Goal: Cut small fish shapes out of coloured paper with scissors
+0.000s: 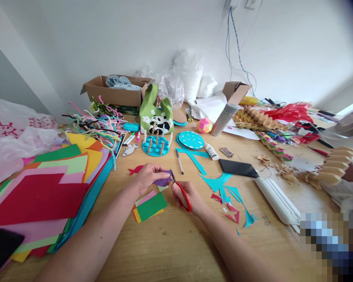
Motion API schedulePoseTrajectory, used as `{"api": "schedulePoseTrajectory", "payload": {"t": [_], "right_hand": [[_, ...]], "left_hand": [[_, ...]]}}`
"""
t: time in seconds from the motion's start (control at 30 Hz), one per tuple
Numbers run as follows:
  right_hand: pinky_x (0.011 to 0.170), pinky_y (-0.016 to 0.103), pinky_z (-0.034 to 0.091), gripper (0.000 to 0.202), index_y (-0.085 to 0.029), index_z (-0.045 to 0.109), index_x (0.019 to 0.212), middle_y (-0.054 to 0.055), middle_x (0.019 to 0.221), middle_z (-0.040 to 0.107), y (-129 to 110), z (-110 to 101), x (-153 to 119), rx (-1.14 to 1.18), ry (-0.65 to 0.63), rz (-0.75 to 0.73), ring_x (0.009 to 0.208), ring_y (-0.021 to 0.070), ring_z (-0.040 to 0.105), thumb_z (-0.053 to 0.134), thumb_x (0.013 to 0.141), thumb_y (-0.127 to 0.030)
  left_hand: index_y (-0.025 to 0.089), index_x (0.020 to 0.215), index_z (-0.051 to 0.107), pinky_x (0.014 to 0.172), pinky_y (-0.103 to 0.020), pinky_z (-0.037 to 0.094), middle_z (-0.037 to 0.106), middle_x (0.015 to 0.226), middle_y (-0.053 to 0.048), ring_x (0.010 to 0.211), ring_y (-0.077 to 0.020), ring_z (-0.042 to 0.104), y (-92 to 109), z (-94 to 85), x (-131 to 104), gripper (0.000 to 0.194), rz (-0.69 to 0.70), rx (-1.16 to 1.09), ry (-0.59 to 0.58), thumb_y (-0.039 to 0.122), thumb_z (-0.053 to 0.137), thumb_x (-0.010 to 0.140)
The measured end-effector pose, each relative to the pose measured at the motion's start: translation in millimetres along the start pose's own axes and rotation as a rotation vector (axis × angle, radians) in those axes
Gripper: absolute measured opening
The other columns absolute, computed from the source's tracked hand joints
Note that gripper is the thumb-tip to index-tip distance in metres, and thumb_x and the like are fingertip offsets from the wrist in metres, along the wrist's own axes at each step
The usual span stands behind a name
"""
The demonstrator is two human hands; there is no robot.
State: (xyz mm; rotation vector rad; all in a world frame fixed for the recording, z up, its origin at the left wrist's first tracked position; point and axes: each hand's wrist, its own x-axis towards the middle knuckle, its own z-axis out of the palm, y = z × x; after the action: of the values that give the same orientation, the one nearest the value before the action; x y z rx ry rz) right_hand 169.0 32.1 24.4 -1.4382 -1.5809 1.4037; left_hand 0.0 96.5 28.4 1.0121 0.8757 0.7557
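Observation:
My left hand pinches a small piece of purple paper above the middle of the table. Closed round the red handles of a pair of scissors is my right hand; the blades meet the right edge of the purple paper. Below my hands lie small cut rectangles, with a green paper rectangle on top and pink and yellow ones under it. A red fish-shaped cutout rests just behind my left hand.
Coloured sheets are piled at left. Blue paper scraps, a black phone and a white power strip lie at right. Behind stand a blue disc with twisted posts, a green panda bag and a grey bottle.

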Motion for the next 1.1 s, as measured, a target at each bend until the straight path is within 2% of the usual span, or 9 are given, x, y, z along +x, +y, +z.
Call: {"api": "schedulePoseTrajectory", "payload": {"t": [0.23,0.43,0.57,0.77,0.87,0.97,1.03,1.1], "right_hand": [[0.036,0.02,0.027,0.059,-0.02,0.044,0.058,-0.003,0.043,0.05,4.3,0.0,0.9,-0.007,-0.027,-0.007,0.036,0.0074,0.038,0.049,0.078,-0.075],[0.036,0.02,0.027,0.063,-0.02,0.044,0.059,-0.003,0.044,0.05,2.4,0.2,1.2,-0.013,-0.029,0.005,0.037,0.0075,0.039,0.044,0.074,-0.082],[0.036,0.02,0.027,0.061,-0.02,0.044,0.059,-0.003,0.043,0.049,3.3,0.1,1.0,-0.014,-0.032,0.009,0.036,0.0074,0.038,0.048,0.075,-0.079],[0.036,0.02,0.026,0.06,-0.02,0.044,0.057,-0.003,0.042,0.048,-0.7,0.2,0.3,0.023,0.017,0.012,0.036,0.0075,0.038,0.049,0.077,-0.076],[0.037,0.02,0.026,0.06,-0.019,0.045,0.056,-0.003,0.041,0.048,-3.5,0.3,0.1,0.063,0.079,0.003,0.036,0.0071,0.037,0.047,0.079,-0.075],[0.038,0.021,0.026,0.06,-0.02,0.045,0.057,-0.003,0.041,0.047,-2.9,0.2,1.0,0.114,0.115,-0.01,0.036,0.0074,0.037,0.044,0.08,-0.075],[0.038,0.021,0.026,0.06,-0.02,0.046,0.058,-0.003,0.041,0.047,-1.3,0.0,2.1,0.133,0.137,-0.013,0.036,0.0081,0.038,0.042,0.08,-0.075],[0.038,0.022,0.026,0.06,-0.02,0.046,0.058,-0.002,0.041,0.047,0.0,-0.2,3.0,0.125,0.168,-0.011,0.036,0.0085,0.038,0.041,0.081,-0.076]], "left_hand": [[0.012,0.077,0.075,0.059,-0.022,0.044,0.071,0.07,-0.006,0.059,-0.0114,0.06,-3.0,-4.2,0.1,0.021,0.025,0.089,0.001,0.029,0.077,0.063],[0.013,0.074,0.075,0.059,-0.022,0.043,0.07,0.068,-0.005,0.059,-0.011,0.059,1.2,-1.8,-2.2,0.019,0.013,0.109,-0.006,0.028,0.076,0.062],[0.013,0.073,0.075,0.058,-0.022,0.043,0.07,0.068,-0.005,0.058,-0.0112,0.059,2.1,-1.7,-1.9,0.019,0.005,0.112,-0.012,0.028,0.077,0.062],[0.012,0.083,0.073,0.059,-0.022,0.048,0.073,0.079,-0.008,0.065,-0.0139,0.064,1.5,0.7,-1.3,0.03,0.013,-0.053,0.043,0.036,0.079,0.065],[0.013,0.089,0.069,0.05,-0.025,0.049,0.073,0.082,-0.011,0.062,-0.0179,0.067,2.4,0.3,-1.1,0.04,-0.079,-0.197,0.031,0.048,0.073,0.071],[0.012,0.091,0.067,0.038,-0.023,0.042,0.073,0.076,-0.011,0.052,-0.0202,0.067,2.1,-2.0,-1.2,0.048,-0.225,-0.309,-0.037,0.057,0.068,0.073],[0.011,0.089,0.068,0.036,-0.021,0.039,0.073,0.074,-0.011,0.051,-0.0195,0.067,0.8,-3.3,-1.6,0.045,-0.282,-0.337,-0.087,0.052,0.072,0.072],[0.011,0.085,0.069,0.038,-0.019,0.039,0.073,0.074,-0.01,0.054,-0.0175,0.068,-0.6,-3.6,-2.2,0.034,-0.296,-0.327,-0.119,0.038,0.078,0.068]]}}
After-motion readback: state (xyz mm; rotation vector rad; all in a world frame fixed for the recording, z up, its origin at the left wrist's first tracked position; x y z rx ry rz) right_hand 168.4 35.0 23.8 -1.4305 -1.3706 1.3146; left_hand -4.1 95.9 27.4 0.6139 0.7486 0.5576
